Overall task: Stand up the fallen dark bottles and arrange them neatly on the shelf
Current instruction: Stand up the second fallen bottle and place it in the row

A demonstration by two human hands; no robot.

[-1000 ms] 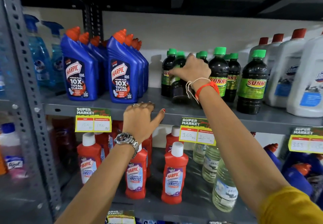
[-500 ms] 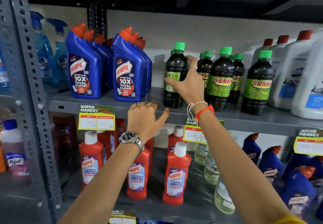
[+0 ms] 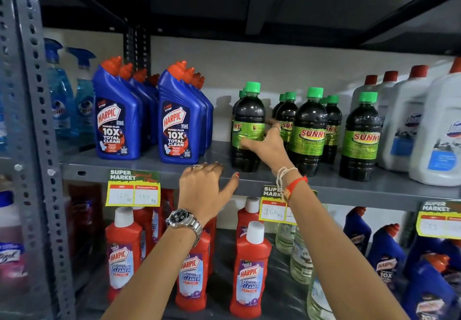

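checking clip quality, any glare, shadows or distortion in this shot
Head view: soft glare streaks on the dark bottles; a bottle shadow falls on the back wall left of them; wide-angle bending bows the upright post; edges blur, notably the pink bottle at far left.

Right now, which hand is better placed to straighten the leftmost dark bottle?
Right. The right hand already wraps the leftmost dark bottle at its label, while the left hand rests on the shelf edge, bracing below it.
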